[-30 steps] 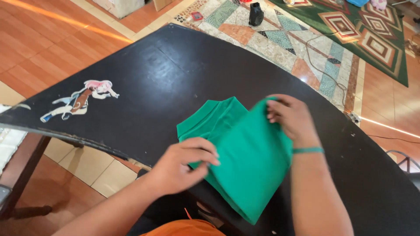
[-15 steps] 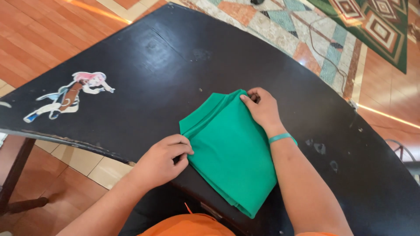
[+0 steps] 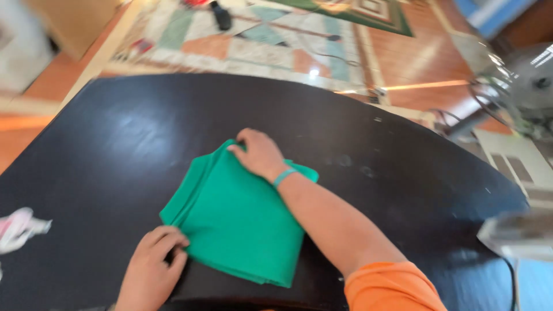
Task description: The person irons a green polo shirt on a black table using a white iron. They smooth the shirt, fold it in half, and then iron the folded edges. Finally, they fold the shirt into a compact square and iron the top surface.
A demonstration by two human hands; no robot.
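- We see a black counter (image 3: 144, 126) with a glossy, curved top filling most of the view.
- At its left edge we find a pink and white sticker (image 3: 17, 227), blurred.
- Beyond the counter we see a patterned rug (image 3: 276, 40) on an orange wooden floor (image 3: 426, 63).
- On the rug we spot a small dark bottle (image 3: 220, 16).
- At far right we make out a fan (image 3: 518, 86), with a blurred pale object (image 3: 515, 233) below it.

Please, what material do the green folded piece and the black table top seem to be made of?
The green cloth looks like soft matte fabric, perhaps felt or cotton: layered edges show and it has no shine. The black table top looks hard and glossy, possibly painted wood or laminate: it shows pale reflections of light. Neither is certain.
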